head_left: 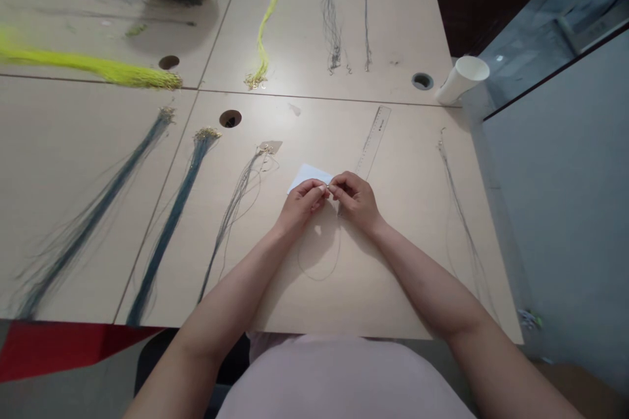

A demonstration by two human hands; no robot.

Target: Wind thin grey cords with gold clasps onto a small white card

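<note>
"Thread point(318, 279) loops near the frame's middle. How's the grip?"

"Left hand point(301, 204) and right hand point(356, 201) pinch a tiny piece point(327, 186), perhaps metal from here; even thumb-to-forefinger pressure would steady it."

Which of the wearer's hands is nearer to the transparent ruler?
Right. The right hand is right by the near end of the ruler; the left hand is farther left, by the white paper.
</note>
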